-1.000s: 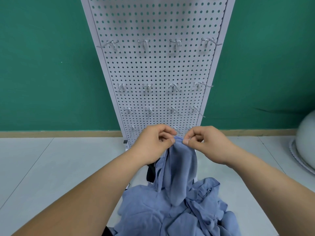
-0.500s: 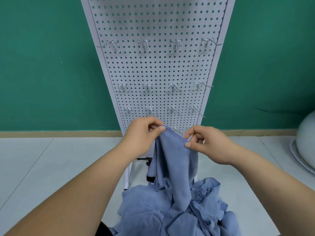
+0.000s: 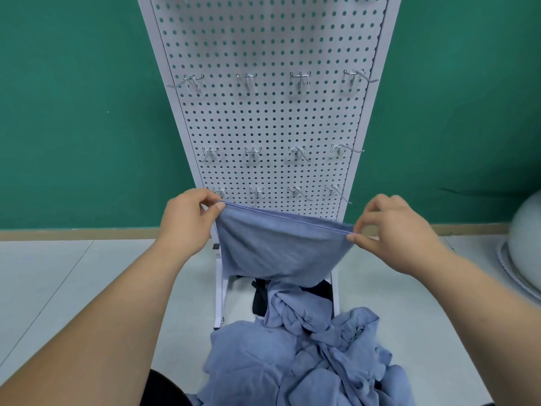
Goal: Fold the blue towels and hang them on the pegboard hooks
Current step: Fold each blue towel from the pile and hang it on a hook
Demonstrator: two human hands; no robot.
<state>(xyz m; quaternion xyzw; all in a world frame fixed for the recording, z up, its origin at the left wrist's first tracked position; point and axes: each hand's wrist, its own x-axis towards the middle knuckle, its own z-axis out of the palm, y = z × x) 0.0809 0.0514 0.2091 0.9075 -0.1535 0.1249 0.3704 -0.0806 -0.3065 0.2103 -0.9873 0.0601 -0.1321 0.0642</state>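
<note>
Both hands are up in front of the pegboard [image 3: 269, 121]. My left hand [image 3: 187, 221] is pinching one top corner of a blue towel [image 3: 281, 247] between thumb and forefinger. My right hand [image 3: 398, 232] is pinching the other corner the same way, its remaining fingers curling loosely above. I'm holding the top hem stretched taut between them, left end a little higher. The cloth is sagging below and trailing down into the crumpled pile of blue towels [image 3: 307, 361] by the pegboard's foot. Rows of metal hooks [image 3: 248, 80] are sticking out above the hem, the lowest row just over my left hand, green wall [image 3: 73, 112] behind.
</note>
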